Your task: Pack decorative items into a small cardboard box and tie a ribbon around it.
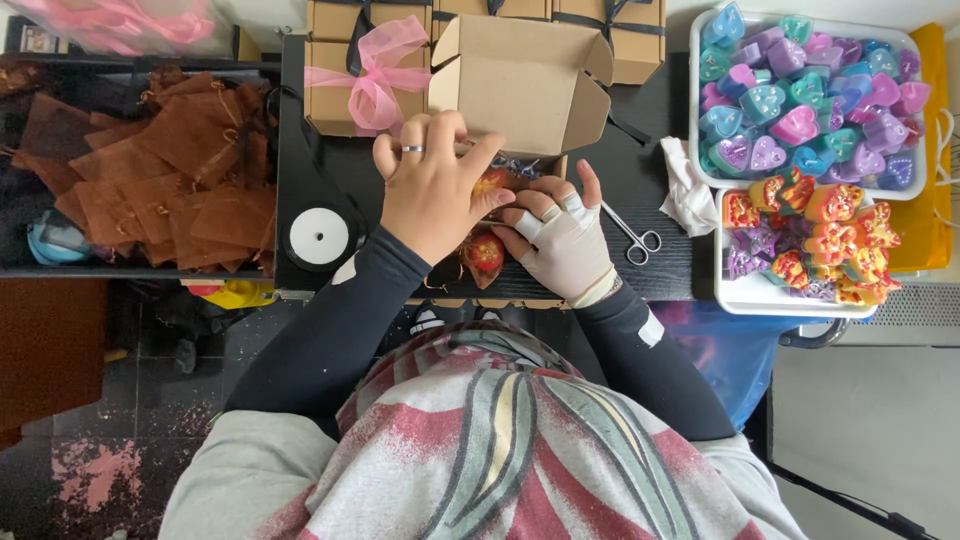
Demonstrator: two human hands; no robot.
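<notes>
My left hand (432, 185), bare with a ring, presses down into an open brown cardboard box (520, 80) on the black table (640, 170). My right hand (562, 235), in a white glove with taped fingers, sits next to it at the box's front edge. Between the hands a small red and orange item in a sheer pouch (492, 183) shows; both hands touch it. A second pouched red item (484, 254) lies just below, near the table's front edge.
Small scissors (634, 236) lie right of my right hand. White trays hold heart-shaped pastel pieces (800, 95) and red-orange pieces (830, 235). A white ribbon spool (319, 236), a box with a pink bow (372, 75) and brown organza bags (160, 170) are left.
</notes>
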